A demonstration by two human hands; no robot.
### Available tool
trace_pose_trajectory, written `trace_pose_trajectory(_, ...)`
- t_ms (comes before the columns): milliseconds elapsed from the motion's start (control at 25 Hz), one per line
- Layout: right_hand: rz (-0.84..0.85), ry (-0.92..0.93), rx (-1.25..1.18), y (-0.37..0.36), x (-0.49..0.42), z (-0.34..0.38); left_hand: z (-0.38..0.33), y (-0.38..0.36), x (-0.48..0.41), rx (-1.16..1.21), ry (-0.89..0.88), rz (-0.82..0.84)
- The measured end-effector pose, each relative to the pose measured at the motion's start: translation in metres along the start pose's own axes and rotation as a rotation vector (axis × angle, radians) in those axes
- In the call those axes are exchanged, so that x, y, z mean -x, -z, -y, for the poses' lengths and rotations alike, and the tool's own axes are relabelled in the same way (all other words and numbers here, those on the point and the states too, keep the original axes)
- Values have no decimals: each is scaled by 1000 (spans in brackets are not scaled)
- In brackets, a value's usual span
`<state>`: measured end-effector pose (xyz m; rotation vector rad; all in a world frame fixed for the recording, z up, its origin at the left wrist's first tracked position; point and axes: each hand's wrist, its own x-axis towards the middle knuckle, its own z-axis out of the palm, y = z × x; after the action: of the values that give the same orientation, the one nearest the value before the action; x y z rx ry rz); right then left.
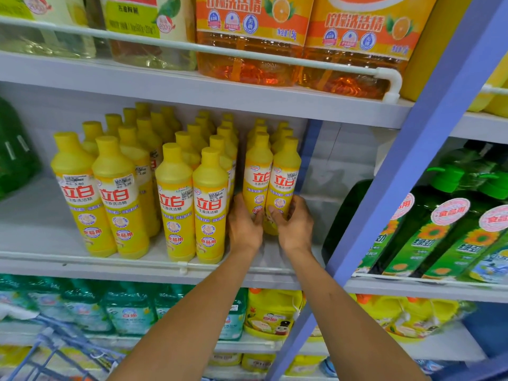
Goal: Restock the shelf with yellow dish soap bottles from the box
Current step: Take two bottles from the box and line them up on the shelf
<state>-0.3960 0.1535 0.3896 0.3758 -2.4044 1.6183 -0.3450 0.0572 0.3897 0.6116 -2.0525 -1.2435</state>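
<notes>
Holding one yellow bottle [257,171] in the curled left grip [244,224] and, at its 3 o'clock, the next bottle [284,177] in the curled right grip [295,225].

Tall yellow plastic soap bottles [176,199] fill the middle, with yellow caps, white label tops, big red letters and little blue rings. At twelve o'clock, big see-through orange plastic jugs [247,64] have orange and yellow labels with an orange fruit picture. At three o'clock, dark green plastic pump bottles [439,204] show yellow sunflowers. At seven o'clock are blue-green plastic bottles [129,312]. The flat metal shelf [41,235] is pale grey, and its tall post [409,166] is blue.
</notes>
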Motion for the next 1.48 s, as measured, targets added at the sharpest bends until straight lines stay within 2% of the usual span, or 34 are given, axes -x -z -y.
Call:
trace_pose_trajectory(480,45,-16,-4,6,-4,0,4,4,-2,-71,23,72)
trace_pose_trajectory(920,64,-39,-5,7,-5,-1,3,3,1,-239,-47,3)
trace_pose_trajectory(1160,69,-41,17,8,-6,0,0,5,0,-206,-21,28)
trace_pose_trajectory(1320,85,-30,98,14,-5,9,-6,11,2,-231,-6,117)
trace_pose_trajectory(1480,173,15,295,28,4,23,-16,30,17,-437,0,336)
